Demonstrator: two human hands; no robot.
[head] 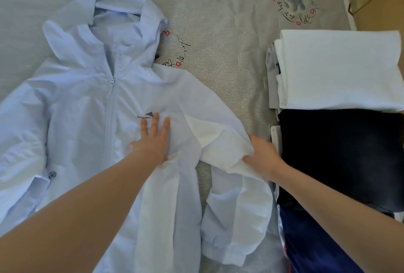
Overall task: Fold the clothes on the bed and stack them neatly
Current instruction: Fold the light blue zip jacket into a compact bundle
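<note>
Bedsheet [218,58] carries the pale blue hooded jacket [87,108] lying face-up and zipped, so the flat, spread left hand [153,139] should pin the chest while the right hand [263,156], pinching the sleeve [223,141], draws it squarely across.

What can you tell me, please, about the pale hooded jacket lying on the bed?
The jacket is pale blue-white, thin and slightly crinkled, like light synthetic fabric. It lies front up and zipped on the grey printed bedsheet, hood towards the top. A small chest logo reads "sunscreen"; a round mark sits near the hem. The left hand presses flat on the chest, while the right hand grips the sleeve, folded partly inwards. Its elastic cuff points towards the viewer.
</note>
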